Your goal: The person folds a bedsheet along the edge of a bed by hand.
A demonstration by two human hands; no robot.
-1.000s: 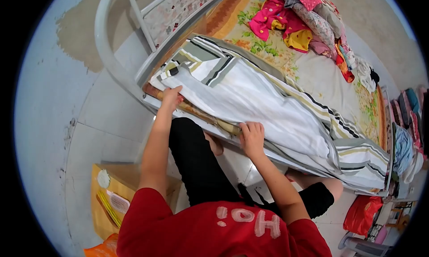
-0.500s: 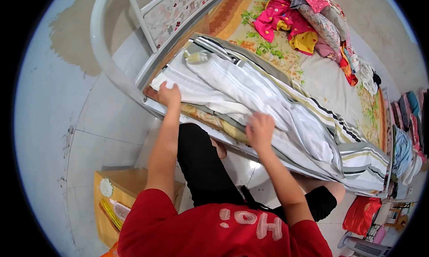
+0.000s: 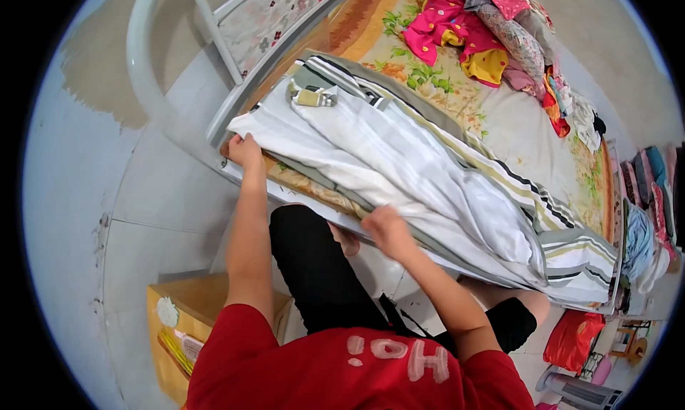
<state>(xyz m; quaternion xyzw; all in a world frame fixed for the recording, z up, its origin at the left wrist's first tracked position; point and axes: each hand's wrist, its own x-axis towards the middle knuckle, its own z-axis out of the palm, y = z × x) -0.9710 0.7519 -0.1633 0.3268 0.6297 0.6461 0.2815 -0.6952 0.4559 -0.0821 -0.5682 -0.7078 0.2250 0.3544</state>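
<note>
A long white, grey and black striped duvet cover [image 3: 421, 171] lies rumpled along the near side of the bed, its white face mostly up. At its near left corner, my left hand [image 3: 244, 151] is closed on the fabric, close to the metal bed frame. My right hand [image 3: 387, 231] is closed at the cover's near edge, over the side of the bed, with its fingers curled round the cloth. Beneath the cover shows a floral bed sheet [image 3: 314, 184] in yellow and brown.
Bright pink and patterned clothes [image 3: 492, 39] are heaped at the far side of the bed. A curved white metal bed rail [image 3: 139, 60] rises at left. A wooden cabinet [image 3: 200, 296] stands lower left. A red bag [image 3: 573, 341] and a grey fan [image 3: 581, 393] are lower right.
My left hand has moved left and slightly down, drawing the cover's corner toward the frame. My right hand has moved left and down to the near edge. The white fabric lies flatter.
</note>
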